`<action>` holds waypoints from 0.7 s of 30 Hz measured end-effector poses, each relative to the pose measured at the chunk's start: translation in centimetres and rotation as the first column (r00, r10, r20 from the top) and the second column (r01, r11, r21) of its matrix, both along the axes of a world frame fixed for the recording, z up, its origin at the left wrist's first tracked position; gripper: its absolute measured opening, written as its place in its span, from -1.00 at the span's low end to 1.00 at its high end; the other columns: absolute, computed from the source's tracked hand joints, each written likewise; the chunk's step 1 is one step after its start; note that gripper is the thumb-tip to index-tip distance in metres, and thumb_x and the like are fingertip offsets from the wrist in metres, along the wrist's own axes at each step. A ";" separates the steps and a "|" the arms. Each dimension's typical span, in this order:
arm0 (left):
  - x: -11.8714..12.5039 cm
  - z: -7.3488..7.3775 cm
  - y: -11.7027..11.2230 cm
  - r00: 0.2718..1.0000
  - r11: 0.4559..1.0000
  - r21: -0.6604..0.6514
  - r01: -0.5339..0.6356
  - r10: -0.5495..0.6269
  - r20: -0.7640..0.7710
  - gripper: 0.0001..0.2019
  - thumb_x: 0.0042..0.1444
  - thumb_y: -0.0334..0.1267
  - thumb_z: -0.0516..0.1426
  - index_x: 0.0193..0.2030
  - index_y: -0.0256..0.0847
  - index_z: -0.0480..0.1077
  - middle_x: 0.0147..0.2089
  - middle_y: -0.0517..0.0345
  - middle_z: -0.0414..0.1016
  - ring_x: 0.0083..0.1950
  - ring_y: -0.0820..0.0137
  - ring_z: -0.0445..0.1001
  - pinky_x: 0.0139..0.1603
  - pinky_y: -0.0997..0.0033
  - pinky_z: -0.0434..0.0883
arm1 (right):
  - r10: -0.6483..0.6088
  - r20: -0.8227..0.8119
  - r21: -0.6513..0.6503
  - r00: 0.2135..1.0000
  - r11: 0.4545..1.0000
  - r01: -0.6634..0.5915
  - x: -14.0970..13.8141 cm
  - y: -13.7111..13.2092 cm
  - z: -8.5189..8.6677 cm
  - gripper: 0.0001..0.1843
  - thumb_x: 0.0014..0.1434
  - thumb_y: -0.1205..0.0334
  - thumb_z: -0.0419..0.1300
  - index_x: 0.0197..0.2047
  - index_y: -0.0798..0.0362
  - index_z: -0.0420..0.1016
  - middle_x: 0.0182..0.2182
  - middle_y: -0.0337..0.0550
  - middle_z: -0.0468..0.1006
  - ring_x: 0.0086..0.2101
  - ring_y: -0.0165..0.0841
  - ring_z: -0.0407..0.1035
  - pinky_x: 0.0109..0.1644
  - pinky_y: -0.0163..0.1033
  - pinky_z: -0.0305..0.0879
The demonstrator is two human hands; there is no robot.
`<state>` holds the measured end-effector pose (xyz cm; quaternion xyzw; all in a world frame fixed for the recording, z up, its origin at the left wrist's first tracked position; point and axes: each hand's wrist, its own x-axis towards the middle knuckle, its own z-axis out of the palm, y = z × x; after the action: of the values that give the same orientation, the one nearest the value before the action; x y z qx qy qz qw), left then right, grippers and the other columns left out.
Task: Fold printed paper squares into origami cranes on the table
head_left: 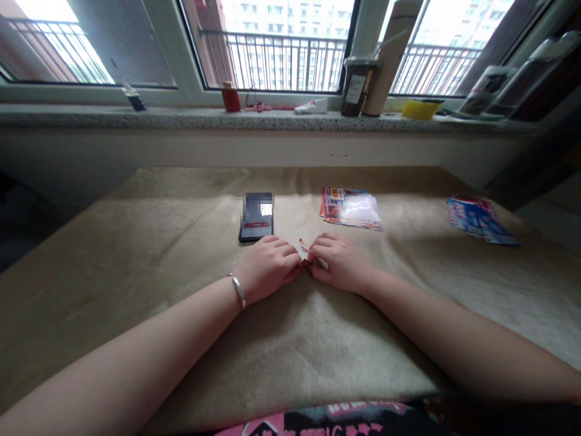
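My left hand and my right hand meet at the middle of the tan cloth-covered table, fingers curled and pinched on a small folded piece of paper with red print. Only a white corner of it pokes up between the fingertips; the rest is hidden. A silver bangle sits on my left wrist. A dark phone with a lit screen lies just beyond my left hand.
A stack of colourful printed leaflets lies beyond my right hand, another at the far right. The stone windowsill holds a red cup, a dark jar, a cardboard tube and a yellow item.
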<state>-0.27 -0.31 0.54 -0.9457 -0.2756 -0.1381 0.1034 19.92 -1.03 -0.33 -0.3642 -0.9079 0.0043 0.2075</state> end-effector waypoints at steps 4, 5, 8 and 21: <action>0.0 -0.1 0.1 1.000 1.000 0.018 0.021 -0.021 0.003 -0.82 0.19 -0.24 0.04 -0.34 -0.21 0.43 -0.31 0.16 0.50 -0.25 0.37 0.43 -0.17 0.32 0.24 | 0.005 0.007 0.019 1.000 1.000 -0.005 0.1 0.0 -0.1 -0.95 0.02 0.30 0.20 -0.39 0.06 0.48 -0.40 -0.13 0.52 -0.28 -0.27 0.30 -0.18 -0.19 0.21; 0.1 -0.1 0.2 1.000 1.000 0.016 0.020 -0.020 0.003 -0.82 0.18 -0.25 0.05 -0.35 -0.21 0.43 -0.31 0.16 0.50 -0.25 0.37 0.43 -0.17 0.32 0.24 | 0.007 0.008 0.021 1.000 1.000 -0.007 0.1 0.0 -0.1 -0.95 0.03 0.29 0.19 -0.38 0.06 0.48 -0.40 -0.12 0.52 -0.28 -0.27 0.30 -0.18 -0.19 0.22; 0.1 0.0 0.2 1.000 1.000 -0.018 0.003 -0.003 0.021 -0.85 0.17 -0.26 0.07 -0.35 -0.21 0.42 -0.29 0.16 0.50 -0.25 0.37 0.42 -0.16 0.31 0.25 | 0.013 -0.004 0.015 1.000 1.000 -0.013 0.1 0.0 -0.1 -0.93 0.07 0.28 0.18 -0.38 0.06 0.49 -0.34 -0.11 0.53 -0.25 -0.27 0.30 -0.14 -0.18 0.24; 0.5 -0.8 0.7 0.970 0.942 -0.330 -0.056 0.129 0.204 -0.92 0.12 -0.36 0.14 -0.35 -0.22 0.47 -0.18 0.09 0.49 -0.11 0.34 0.40 0.00 0.30 0.36 | -0.013 -0.101 -0.140 0.995 0.990 -0.001 0.1 0.9 -0.6 -0.92 0.04 0.36 0.17 -0.36 0.09 0.48 -0.31 -0.10 0.51 -0.24 -0.30 0.32 -0.07 -0.18 0.22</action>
<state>0.18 0.35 -0.23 -0.9143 -0.3485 -0.1914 -0.0775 19.99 -0.14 -0.92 -0.3798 -0.8926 0.0856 0.2274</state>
